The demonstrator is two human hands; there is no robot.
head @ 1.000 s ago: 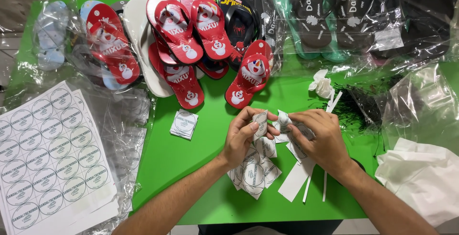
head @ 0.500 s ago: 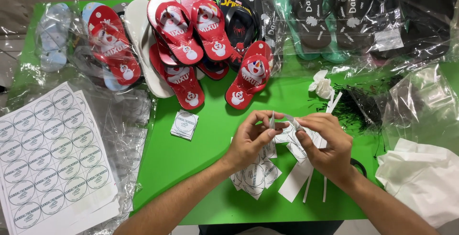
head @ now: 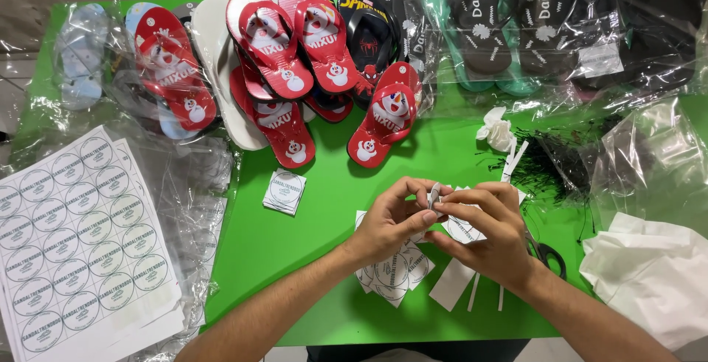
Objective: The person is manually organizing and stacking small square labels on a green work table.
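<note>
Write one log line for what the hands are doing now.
left hand: pinching round sticker | right hand: pinching same sticker | below: cut stickers on green table

sticker piece (head: pixel 435 198): small and white, with a round mark on it. It is pinched between the fingertips of both hands, held up above the green table, bent a little.

cut stickers (head: pixel 394 273): a loose pile of white squares, each with a green round ring. They lie flat on the table under the left hand, some on top of others.
</note>
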